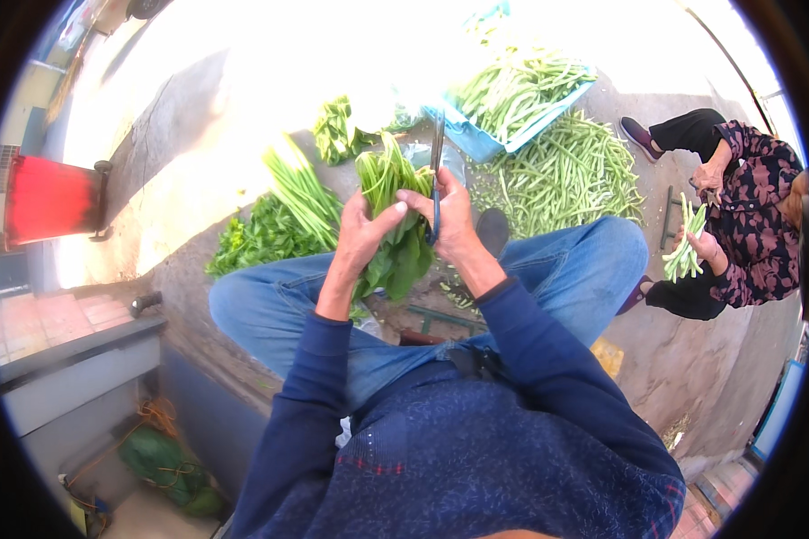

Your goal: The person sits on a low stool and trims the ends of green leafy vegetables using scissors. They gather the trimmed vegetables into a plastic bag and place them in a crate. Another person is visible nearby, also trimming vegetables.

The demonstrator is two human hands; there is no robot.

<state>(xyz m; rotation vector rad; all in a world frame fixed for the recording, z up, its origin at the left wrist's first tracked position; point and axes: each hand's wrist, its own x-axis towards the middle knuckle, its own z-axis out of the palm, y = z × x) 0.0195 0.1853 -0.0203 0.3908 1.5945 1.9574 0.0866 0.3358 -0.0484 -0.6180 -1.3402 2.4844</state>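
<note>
Head view looks down on a seated person in jeans and a dark blue sweater, both forearms raised in front of the knees. Left hand (361, 235) is closed around a bunch of leafy greens (395, 225), gripping it about mid-length so that the pale stems stand up above the fist and the broad dark leaves hang below it; held this way the stem ends are kept together and exposed to the blade. Right hand (449, 220) is clenched on a pair of scissors (437, 171), fingers wrapped about the dark handles, the blades pointing upward and away from the body, just beside the stems; whether the blades are parted cannot be told. Both wrists are bent inward, thumbs nearly touching, elbows tucked close to the torso. On the ground beyond the knees lie more loose greens (265, 235) and a bundle of long green stalks (301, 189), within reach of the left side. Further off sits a blue crate (476, 139) heaped with green beans, and a larger bean pile (566, 175) spread on the ground beside it. At the right edge another person, in a flowered top, holds a handful of beans (685, 247).
</note>
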